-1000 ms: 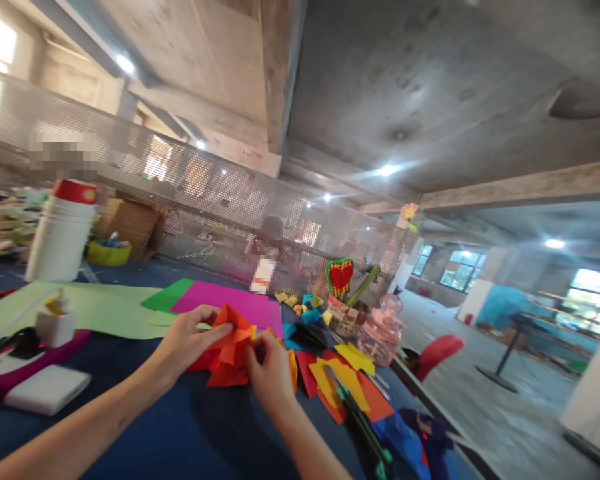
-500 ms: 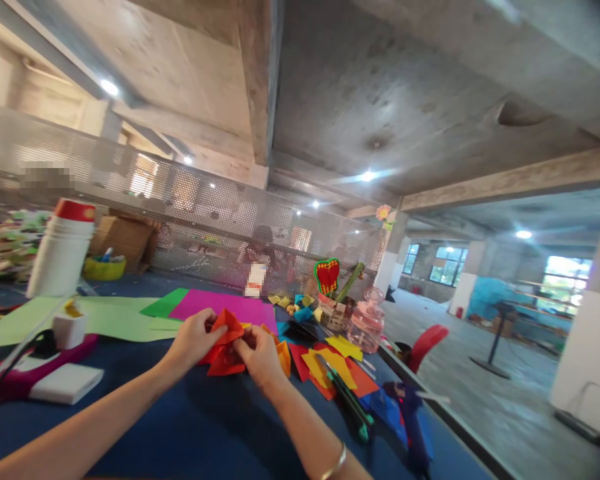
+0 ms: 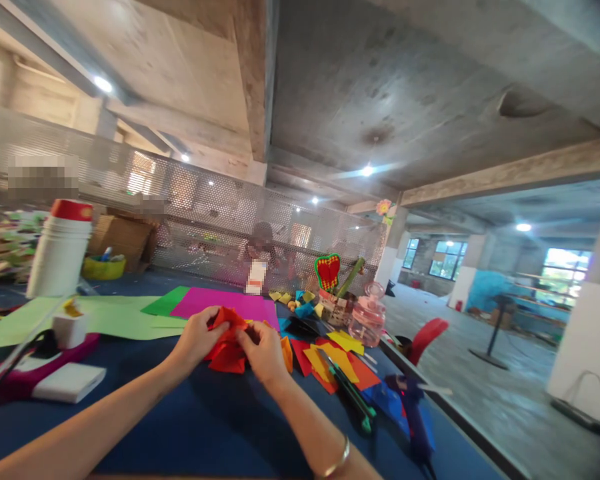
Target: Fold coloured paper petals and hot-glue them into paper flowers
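Both my hands pinch a folded piece of red-orange paper (image 3: 229, 360), held just above the dark blue tabletop. My left hand (image 3: 200, 340) grips its left side with thumb and fingers closed. On the other side, my right hand (image 3: 264, 350) pinches the paper's right edge, and a bracelet circles that wrist. Folded orange paper (image 3: 287, 355) shows behind my right hand. Right of it lie loose red and yellow paper sheets (image 3: 347, 367) with a green-and-black cutter (image 3: 350, 393) across them. The fold under my fingertips is partly hidden.
Green and purple sheets (image 3: 235, 303) lie behind my hands. A pink-lidded clear jar (image 3: 367, 323) stands right, a glue gun (image 3: 414, 420) near the right table edge. At left are a white power bank (image 3: 70, 383) and stacked white cups (image 3: 60, 253). A perforated screen (image 3: 205, 227) runs behind.
The red-orange paper has turned slightly in my hands, its top point now less upright. My right hand has shifted a little to the right.
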Demonstrator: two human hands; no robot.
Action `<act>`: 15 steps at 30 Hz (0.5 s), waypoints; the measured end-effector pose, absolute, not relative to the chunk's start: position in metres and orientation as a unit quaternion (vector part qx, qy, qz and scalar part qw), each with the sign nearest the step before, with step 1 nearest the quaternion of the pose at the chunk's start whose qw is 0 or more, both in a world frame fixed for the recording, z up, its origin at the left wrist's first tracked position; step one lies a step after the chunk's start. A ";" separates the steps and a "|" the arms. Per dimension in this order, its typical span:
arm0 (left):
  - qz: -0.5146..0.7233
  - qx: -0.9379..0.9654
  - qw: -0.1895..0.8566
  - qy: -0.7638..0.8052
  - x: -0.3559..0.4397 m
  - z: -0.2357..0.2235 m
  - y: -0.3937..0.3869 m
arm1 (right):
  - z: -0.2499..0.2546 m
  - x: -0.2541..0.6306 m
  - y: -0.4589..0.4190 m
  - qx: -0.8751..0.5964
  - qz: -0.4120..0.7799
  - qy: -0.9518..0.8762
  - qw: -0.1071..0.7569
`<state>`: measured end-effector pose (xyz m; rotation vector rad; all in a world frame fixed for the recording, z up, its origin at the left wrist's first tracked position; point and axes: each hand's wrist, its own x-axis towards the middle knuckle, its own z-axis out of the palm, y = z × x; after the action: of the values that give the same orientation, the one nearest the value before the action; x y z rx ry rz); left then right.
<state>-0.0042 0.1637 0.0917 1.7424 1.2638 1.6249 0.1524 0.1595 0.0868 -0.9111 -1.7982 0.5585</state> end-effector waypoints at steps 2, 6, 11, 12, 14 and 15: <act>0.602 0.610 0.278 0.433 -0.002 0.095 0.161 | 0.088 0.153 0.159 -0.379 0.232 -0.743 0.500; 0.620 0.567 0.346 0.417 0.001 0.099 0.157 | 0.089 0.153 0.158 -0.385 0.246 -0.731 0.507; 0.614 0.565 0.363 0.414 0.002 0.099 0.155 | 0.091 0.153 0.157 -0.391 0.228 -0.729 0.512; 0.612 0.569 0.358 0.415 0.002 0.099 0.155 | 0.092 0.153 0.157 -0.394 0.225 -0.729 0.513; 0.612 0.578 0.345 0.415 0.003 0.101 0.153 | 0.093 0.154 0.156 -0.401 0.214 -0.729 0.511; 0.614 0.580 0.338 0.415 0.003 0.102 0.152 | 0.094 0.154 0.155 -0.404 0.208 -0.730 0.510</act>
<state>0.0031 0.1522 0.1017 1.5107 1.0810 1.5996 0.1537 0.1553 0.0937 -0.9741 -1.7589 0.4998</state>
